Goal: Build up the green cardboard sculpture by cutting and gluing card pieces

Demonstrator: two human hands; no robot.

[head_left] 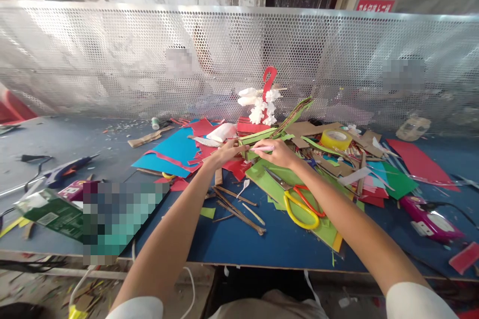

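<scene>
My right hand point(279, 153) is closed around a slim pale pink pen point(264, 148), whose tip points left. Facing it, my left hand point(227, 152) has its fingers closed at the edge of a green cardboard piece point(258, 135); the fingertips are partly hidden. Just behind stands a paper craft: a red striped base point(247, 125) with a red hooked strip point(269, 77) and white ruffled flowers point(262, 109). A long green-edged cardboard strip point(295, 115) slants up to the right. Scissors point(299, 202) with yellow and orange handles lie under my right forearm on green sheets point(267, 185).
Yellow tape point(336, 139) sits among cardboard scraps on the right, near a purple power strip point(430, 219). Brown sticks point(239, 213) lie in front. At left are a blue sheet point(168, 152), a glue gun point(67, 170) and a green packet point(52, 217). A perforated metal screen point(130, 65) stands behind.
</scene>
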